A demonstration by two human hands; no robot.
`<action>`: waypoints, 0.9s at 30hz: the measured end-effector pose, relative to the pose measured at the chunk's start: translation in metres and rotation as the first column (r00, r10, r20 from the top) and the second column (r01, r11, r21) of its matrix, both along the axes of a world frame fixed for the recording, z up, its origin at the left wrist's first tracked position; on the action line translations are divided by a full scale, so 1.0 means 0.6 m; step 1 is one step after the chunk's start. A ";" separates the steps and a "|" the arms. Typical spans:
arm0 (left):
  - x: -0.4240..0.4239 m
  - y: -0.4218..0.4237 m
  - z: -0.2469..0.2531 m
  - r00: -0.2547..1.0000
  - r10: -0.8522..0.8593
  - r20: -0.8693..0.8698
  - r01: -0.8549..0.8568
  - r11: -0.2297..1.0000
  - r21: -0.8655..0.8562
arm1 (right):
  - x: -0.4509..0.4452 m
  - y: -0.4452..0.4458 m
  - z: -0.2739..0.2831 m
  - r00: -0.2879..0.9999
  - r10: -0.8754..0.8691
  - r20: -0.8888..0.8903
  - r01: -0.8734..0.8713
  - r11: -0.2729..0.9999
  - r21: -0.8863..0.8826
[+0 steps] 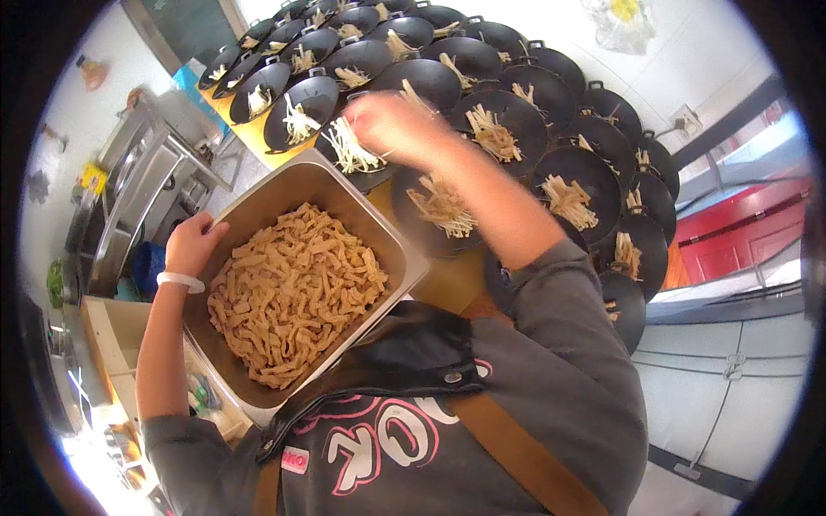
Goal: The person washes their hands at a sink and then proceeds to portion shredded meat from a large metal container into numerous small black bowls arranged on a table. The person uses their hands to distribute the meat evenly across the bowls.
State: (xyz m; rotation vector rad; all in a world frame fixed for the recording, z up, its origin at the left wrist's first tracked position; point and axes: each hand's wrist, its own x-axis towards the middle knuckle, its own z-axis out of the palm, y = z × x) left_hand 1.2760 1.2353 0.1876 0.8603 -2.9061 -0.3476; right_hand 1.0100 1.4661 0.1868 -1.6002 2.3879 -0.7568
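Observation:
My left hand (195, 245), with a pale bangle at its wrist, grips the rim of a deep steel pan (403, 258) held against my apron. Strips of pale brown food, perhaps battered meat (300, 297), fill much of the pan's bottom. Over a black two-handled wok (374, 180) my right hand (387, 126) is blurred, beside a bundle of enoki mushrooms (352, 145); its fingertips are hidden, so what it holds cannot be told. Nearer woks to the right hold enoki with brown strips on top (442, 203). Another wok (303, 106) at the left holds enoki.
Many black woks (484, 58) stand in close, overlapping rows on a yellow-topped table (251, 134). A steel rack (139, 174) stands at the left, with a wooden shelf unit (106, 322) below it. White cabinet doors (697, 380) are at the right.

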 end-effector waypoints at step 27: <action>-0.028 -0.005 -0.004 0.992 -0.128 -0.022 0.126 0.990 -0.067 | -0.066 0.166 0.045 0.744 0.032 0.667 0.280 0.892 -0.355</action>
